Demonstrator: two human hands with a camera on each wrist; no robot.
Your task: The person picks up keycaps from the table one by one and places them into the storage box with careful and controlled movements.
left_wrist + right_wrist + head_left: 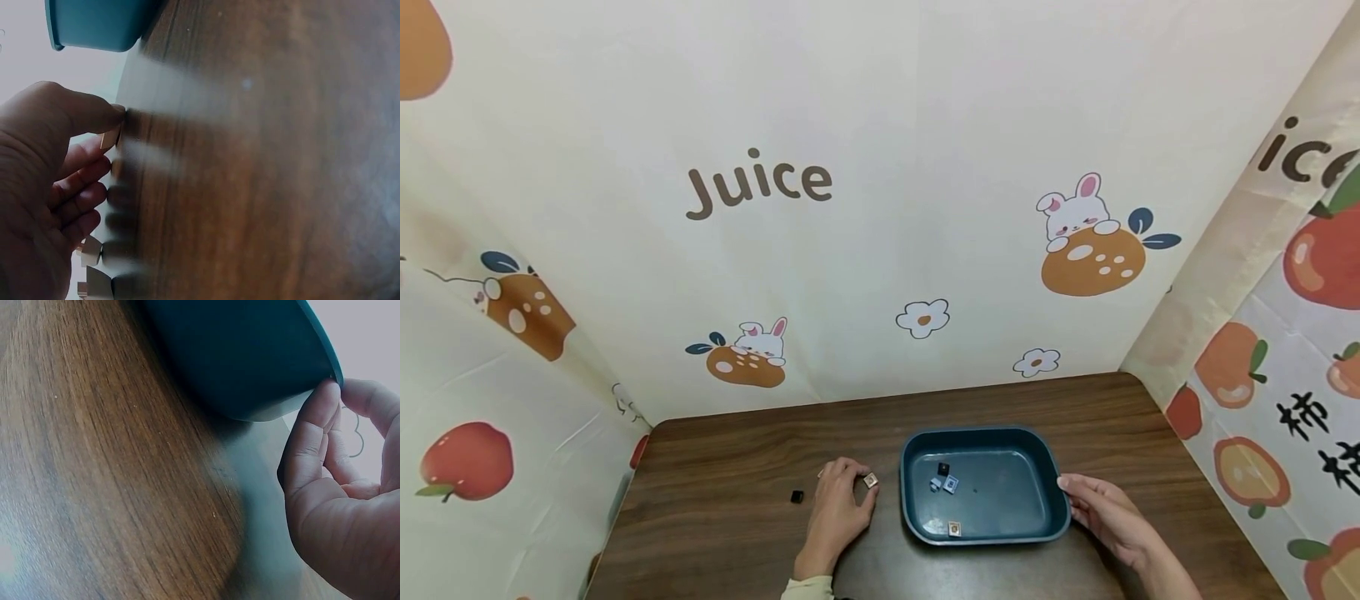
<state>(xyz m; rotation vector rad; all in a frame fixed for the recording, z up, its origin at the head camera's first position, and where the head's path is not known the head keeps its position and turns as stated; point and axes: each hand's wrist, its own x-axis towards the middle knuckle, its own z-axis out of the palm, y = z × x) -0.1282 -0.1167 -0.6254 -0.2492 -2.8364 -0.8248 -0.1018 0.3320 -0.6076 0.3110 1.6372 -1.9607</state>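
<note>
My left hand (838, 510) pinches a small beige square keycap-like piece (870, 480) just left of the blue tray (985, 540). In the left wrist view, the thumb and a finger hold this beige piece (110, 136) at the tabletop, while the other fingers curl beside it. My right hand (1108, 517) grips the tray's right rim between thumb and fingers. Inside the tray lie a black piece (943, 469), light blue pieces (951, 484) and a beige square piece (954, 528). A black piece (797, 497) sits on the table left of my left hand.
The brown wooden table (737, 467) meets a printed curtain (865, 250) at its back edge, with more curtain on both sides. Another pale piece (820, 473) shows partly behind my left hand. Two small pieces stand beyond the fingers in the left wrist view.
</note>
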